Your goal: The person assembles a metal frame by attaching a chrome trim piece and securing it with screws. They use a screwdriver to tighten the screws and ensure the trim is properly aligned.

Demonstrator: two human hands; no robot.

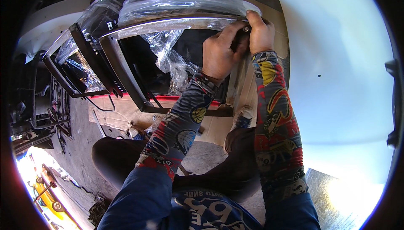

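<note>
Both my hands meet at the upper right corner of a dark metal frame (168, 22), which is partly covered in clear plastic film (181, 2). My left hand (219, 53) is closed, its thumb and fingers bent inward at the corner; whatever they pinch is hidden. Right beside it, my right hand (261, 32) is closed too, with its fingers curled at the frame's edge by the film. Between the hands shows the end of a small round metal piece (246, 29), too small to name. More crumpled film hangs inside the frame's opening.
A second, smaller dark frame (75, 61) adjoins on the left. Flattened cardboard (122, 114) lies beneath. A large pale smooth panel (336, 74) fills the right side. Dark metal parts (42, 108) are piled at far left, and a yellow vehicle (52, 202) stands at lower left.
</note>
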